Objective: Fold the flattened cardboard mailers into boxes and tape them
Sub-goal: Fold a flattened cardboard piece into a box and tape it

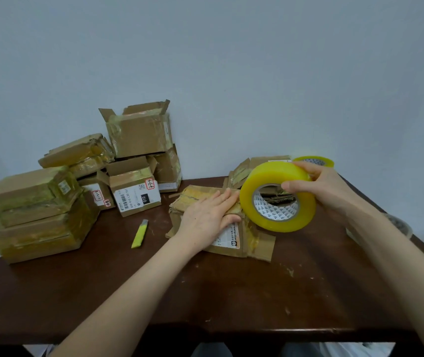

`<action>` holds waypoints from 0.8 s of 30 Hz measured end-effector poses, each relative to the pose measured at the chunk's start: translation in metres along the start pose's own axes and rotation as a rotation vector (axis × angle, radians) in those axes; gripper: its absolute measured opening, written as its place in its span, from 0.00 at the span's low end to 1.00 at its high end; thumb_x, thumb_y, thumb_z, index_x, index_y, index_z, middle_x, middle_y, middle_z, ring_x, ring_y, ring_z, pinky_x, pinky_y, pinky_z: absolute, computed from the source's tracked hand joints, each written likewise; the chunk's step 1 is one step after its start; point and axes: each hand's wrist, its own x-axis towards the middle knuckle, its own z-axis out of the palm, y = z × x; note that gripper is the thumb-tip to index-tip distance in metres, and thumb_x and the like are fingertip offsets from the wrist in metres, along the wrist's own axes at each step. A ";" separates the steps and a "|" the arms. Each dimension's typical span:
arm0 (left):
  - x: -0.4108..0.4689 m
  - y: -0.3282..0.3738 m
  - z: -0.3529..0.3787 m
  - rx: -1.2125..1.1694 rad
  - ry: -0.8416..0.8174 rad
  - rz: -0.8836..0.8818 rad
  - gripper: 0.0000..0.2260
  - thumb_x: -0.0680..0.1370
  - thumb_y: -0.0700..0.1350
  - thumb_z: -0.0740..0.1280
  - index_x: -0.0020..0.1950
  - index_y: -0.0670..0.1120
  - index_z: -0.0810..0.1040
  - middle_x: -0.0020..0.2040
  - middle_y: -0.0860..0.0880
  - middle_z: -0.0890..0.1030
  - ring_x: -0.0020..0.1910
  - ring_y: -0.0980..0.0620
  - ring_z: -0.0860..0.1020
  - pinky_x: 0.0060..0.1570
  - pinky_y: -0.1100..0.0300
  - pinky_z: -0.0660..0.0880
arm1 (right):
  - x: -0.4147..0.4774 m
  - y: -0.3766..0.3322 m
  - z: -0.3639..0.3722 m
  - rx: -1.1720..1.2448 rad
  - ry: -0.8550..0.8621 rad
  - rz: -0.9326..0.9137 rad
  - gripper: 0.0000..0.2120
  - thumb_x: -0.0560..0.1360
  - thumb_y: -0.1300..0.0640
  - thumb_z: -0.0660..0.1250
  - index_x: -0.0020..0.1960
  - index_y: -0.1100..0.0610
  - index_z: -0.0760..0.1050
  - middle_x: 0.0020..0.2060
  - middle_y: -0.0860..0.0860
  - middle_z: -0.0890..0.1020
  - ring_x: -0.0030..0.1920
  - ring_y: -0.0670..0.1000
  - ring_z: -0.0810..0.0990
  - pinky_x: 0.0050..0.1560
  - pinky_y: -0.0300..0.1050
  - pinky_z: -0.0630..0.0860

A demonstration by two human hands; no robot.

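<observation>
- Left hand [207, 215] presses flat, fingers straight, on the worn brown cardboard mailer [221, 225] at the dark wooden table's [231, 292] middle
- Right hand [321, 186] grips the large yellow tape roll [278, 197] just beside it

A worn brown cardboard mailer [234, 244] with yellowed tape and a white label lies partly folded on the table [231, 292] — a thick yellow tape roll [280, 222] held on edge at its right end
</observation>
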 end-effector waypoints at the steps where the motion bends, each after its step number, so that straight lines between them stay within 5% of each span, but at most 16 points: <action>1: -0.001 0.000 0.000 0.006 0.002 0.004 0.28 0.80 0.60 0.50 0.78 0.53 0.51 0.78 0.53 0.54 0.77 0.53 0.53 0.73 0.57 0.55 | -0.001 -0.001 0.001 0.033 0.014 0.008 0.20 0.59 0.56 0.77 0.48 0.43 0.77 0.40 0.45 0.84 0.38 0.42 0.83 0.41 0.38 0.77; 10: 0.000 -0.003 0.002 0.017 -0.047 -0.051 0.34 0.79 0.63 0.51 0.79 0.46 0.48 0.79 0.47 0.50 0.77 0.53 0.50 0.75 0.58 0.51 | 0.015 -0.019 0.010 -0.015 0.075 0.030 0.45 0.43 0.43 0.81 0.59 0.54 0.80 0.48 0.52 0.85 0.47 0.53 0.84 0.48 0.48 0.80; 17: -0.001 0.000 0.002 0.022 -0.014 -0.021 0.30 0.79 0.61 0.52 0.78 0.52 0.50 0.79 0.48 0.52 0.77 0.51 0.53 0.73 0.56 0.55 | 0.007 -0.009 0.004 -0.053 0.073 0.093 0.33 0.56 0.49 0.81 0.60 0.53 0.80 0.49 0.52 0.84 0.48 0.53 0.84 0.46 0.47 0.78; 20: 0.001 0.000 0.006 -0.006 0.042 -0.034 0.27 0.79 0.60 0.54 0.77 0.54 0.58 0.77 0.53 0.58 0.76 0.51 0.57 0.71 0.56 0.61 | -0.002 0.006 -0.003 -0.082 0.073 0.138 0.44 0.47 0.44 0.82 0.62 0.51 0.77 0.52 0.51 0.83 0.50 0.53 0.83 0.52 0.51 0.79; 24: -0.005 0.005 0.012 -0.109 0.322 0.025 0.20 0.74 0.58 0.61 0.61 0.52 0.80 0.60 0.55 0.80 0.58 0.50 0.80 0.45 0.56 0.79 | -0.015 0.016 -0.006 -0.056 0.031 0.106 0.26 0.63 0.55 0.79 0.60 0.48 0.78 0.46 0.49 0.85 0.47 0.51 0.84 0.49 0.49 0.79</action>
